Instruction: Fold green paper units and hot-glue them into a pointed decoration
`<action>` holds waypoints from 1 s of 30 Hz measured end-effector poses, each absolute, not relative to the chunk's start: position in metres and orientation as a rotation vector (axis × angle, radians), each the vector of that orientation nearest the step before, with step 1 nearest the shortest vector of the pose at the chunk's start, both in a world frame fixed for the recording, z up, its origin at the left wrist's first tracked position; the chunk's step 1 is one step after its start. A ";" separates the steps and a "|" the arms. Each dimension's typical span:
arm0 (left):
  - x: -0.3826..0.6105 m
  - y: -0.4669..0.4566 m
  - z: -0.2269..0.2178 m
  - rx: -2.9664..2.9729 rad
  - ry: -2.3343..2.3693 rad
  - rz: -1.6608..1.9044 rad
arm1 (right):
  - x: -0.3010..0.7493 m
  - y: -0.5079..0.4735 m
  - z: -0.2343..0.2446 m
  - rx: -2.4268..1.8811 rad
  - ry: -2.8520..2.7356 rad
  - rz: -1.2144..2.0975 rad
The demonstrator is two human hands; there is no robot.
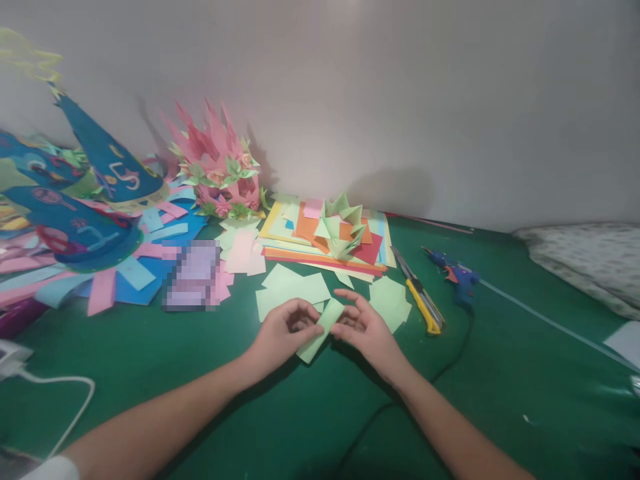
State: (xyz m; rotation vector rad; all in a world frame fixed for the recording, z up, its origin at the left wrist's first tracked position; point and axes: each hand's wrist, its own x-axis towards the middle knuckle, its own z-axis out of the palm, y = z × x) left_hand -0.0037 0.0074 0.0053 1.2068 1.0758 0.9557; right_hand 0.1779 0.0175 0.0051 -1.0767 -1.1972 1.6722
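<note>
A narrow folded piece of pale green paper (pixel 320 337) is held slantwise above the green table. My left hand (pixel 287 330) pinches its left edge between thumb and fingers. On the other side, my right hand (pixel 365 327) has its thumb and fingers closed at the right edge, with the index finger raised. Loose pale green paper pieces (pixel 287 287) lie just beyond my left hand, and more green pieces (pixel 393 303) lie beyond my right. Farther back, a folded green paper crown shape (pixel 343 227) rests on a stack of coloured paper (pixel 280 230).
To the right lie a yellow box cutter (pixel 423 303) and a blue glue gun (pixel 457 273) with its cord. Decorated blue cone hats (pixel 107 153) and a pink paper crown (pixel 215 160) stand at left. A blurred-out rectangle (pixel 193 273) and a white cable (pixel 65 380) are nearby.
</note>
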 end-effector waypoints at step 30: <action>-0.002 0.007 0.008 0.995 0.949 0.996 | 0.176 0.015 0.017 -1.333 -1.405 1.561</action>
